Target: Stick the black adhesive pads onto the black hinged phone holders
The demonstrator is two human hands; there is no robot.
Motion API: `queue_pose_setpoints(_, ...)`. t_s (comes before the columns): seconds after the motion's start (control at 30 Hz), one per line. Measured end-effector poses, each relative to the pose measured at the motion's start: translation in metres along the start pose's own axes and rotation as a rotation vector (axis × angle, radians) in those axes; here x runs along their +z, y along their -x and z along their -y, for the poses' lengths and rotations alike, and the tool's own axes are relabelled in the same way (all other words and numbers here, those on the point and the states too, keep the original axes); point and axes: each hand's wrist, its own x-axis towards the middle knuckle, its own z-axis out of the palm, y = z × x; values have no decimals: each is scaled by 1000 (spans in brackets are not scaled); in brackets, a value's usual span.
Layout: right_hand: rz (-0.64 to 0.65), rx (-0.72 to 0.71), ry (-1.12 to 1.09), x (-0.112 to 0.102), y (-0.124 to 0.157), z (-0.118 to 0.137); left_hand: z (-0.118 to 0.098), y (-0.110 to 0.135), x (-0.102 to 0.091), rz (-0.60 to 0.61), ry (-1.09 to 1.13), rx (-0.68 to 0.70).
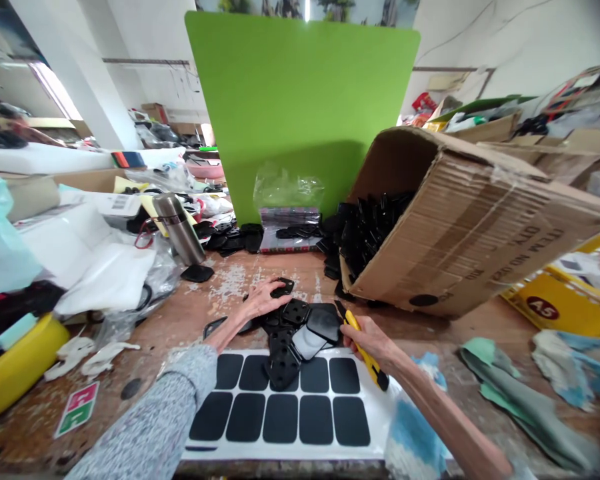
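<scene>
My right hand is closed around a yellow utility knife, its black tip angled up and to the left. My left hand reaches over a loose heap of black plastic plates with holes, its fingers on one black plate at the far side. Beside the knife, a smooth black rounded square pad lies on the heap. A greyish one is partly under it. Below the heap lies a white sheet bearing rows of black rounded squares, some covered by the plates.
A tilted cardboard box spills black plates at the right. A steel flask stands at the left near a yellow bowl. A green board rises behind. Rags and a yellow crate are on the right.
</scene>
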Motion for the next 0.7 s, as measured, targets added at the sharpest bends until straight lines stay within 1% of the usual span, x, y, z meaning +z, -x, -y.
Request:
queue_pose_setpoints(0.07,-6,-53,69,-3,6,2,0,6,-8,27,-7,0)
queue_pose_setpoints(0.13,-9,-117,137,-10,17,7,-3,20,-19,62,-19,-12)
queue_pose_setpoints(0.2,-27,-185,220,-23,34,10,-10,44,-24,91,-39,-31)
queue_pose_setpoints(0.23,-48,-213,268,-30,43,10,-15,59,-23,101,-57,-30)
queue_pose_setpoints(0.27,-78,-232,313,-38,52,8,-21,76,-19,102,-77,-22)
queue_pose_setpoints(0.3,-112,-242,360,-46,61,5,-27,92,-13,97,-120,14)
queue_pose_setpoints(0.37,-198,-227,451,-63,76,-6,-41,120,6,99,-174,130)
queue_pose_setpoints(0.43,-295,-182,538,-80,89,-21,-51,136,24,90,-206,183)
queue_pose_setpoints(0.47,-344,-155,582,-89,93,-29,-54,138,31,74,-221,184)
queue_pose_setpoints(0.53,-422,-91,642,-106,101,-45,-55,133,39,34,-259,164)
queue_pose_setpoints(0.63,-471,35,661,-129,108,-66,-47,112,37,-15,-322,147)
queue_pose_setpoints(0.7,-522,41,647,-141,109,-77,-39,98,30,-29,-357,134)
